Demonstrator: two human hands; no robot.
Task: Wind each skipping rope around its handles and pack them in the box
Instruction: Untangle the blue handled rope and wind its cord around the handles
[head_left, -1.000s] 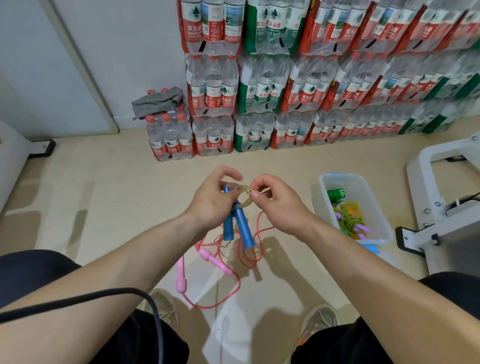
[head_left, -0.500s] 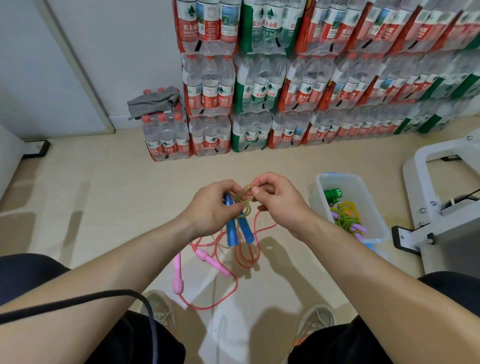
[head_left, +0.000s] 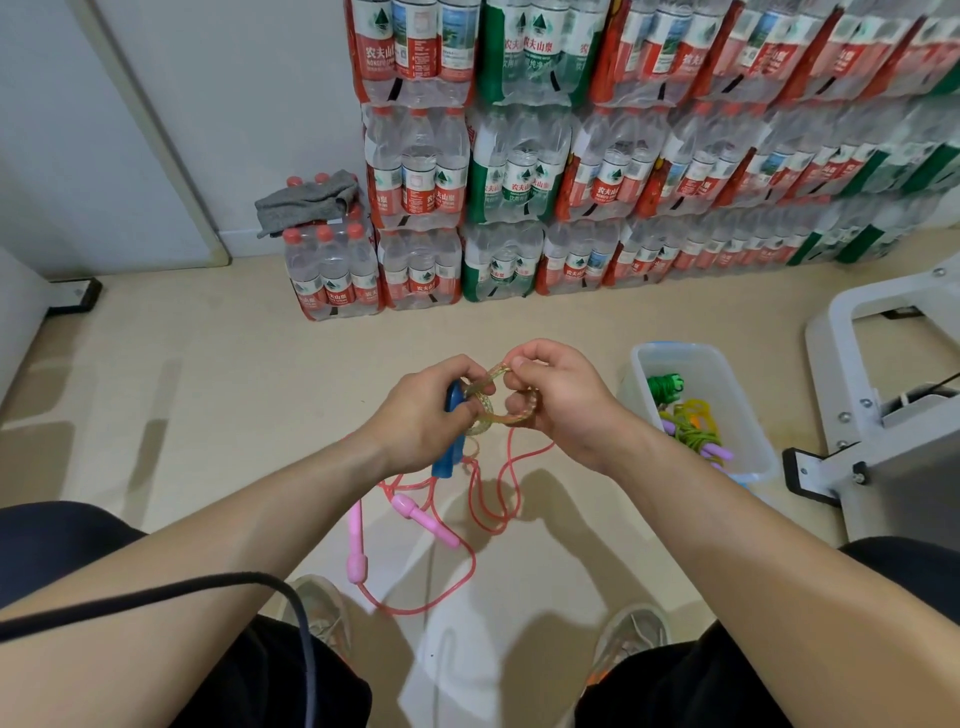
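the left hand (head_left: 423, 423) grips the paired blue plastic handles (head_left: 451, 447), long axis near upright; the right hand (head_left: 558, 402), just beside, pinches the translucent yellowish rope loop (head_left: 491, 402); the clear plastic box (head_left: 748, 415) lies right.

Raised left hand (head_left: 421, 415) faces right hand (head_left: 558, 400) (both pinching).

bare floor (head_left: 218, 395) leftward; box (head_left: 748, 415) and grey frame (head_left: 852, 374) crowding right
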